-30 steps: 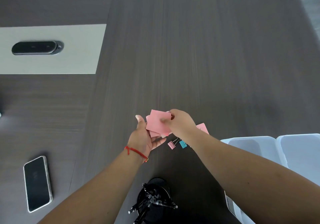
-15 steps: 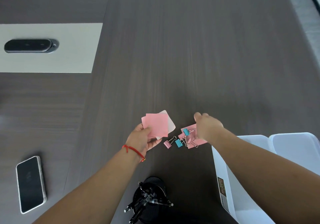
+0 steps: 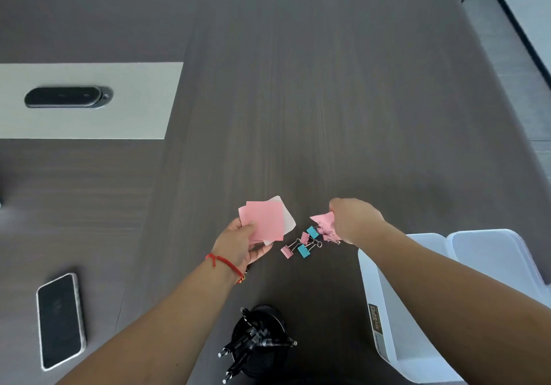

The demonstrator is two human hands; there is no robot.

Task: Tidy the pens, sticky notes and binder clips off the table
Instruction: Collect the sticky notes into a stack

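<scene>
My left hand (image 3: 238, 243) holds a small fan of pink sticky notes (image 3: 267, 220) above the dark table (image 3: 328, 101). My right hand (image 3: 354, 220) pinches another pink sticky note (image 3: 322, 220), lifting one edge off the table. Several pink and blue binder clips (image 3: 302, 246) lie between the two hands, some partly under the lifted note. A black mesh pen cup (image 3: 259, 343) full of black pens stands near the front edge.
Two white plastic bins (image 3: 417, 355) sit at the right under my right forearm. A phone (image 3: 59, 319) lies at the front left. A grey panel with a black oval device (image 3: 67, 97) is at the far left.
My right hand left the stack in my left hand, reached right to the note by the clips and gripped it. The left hand stayed, holding its notes.
</scene>
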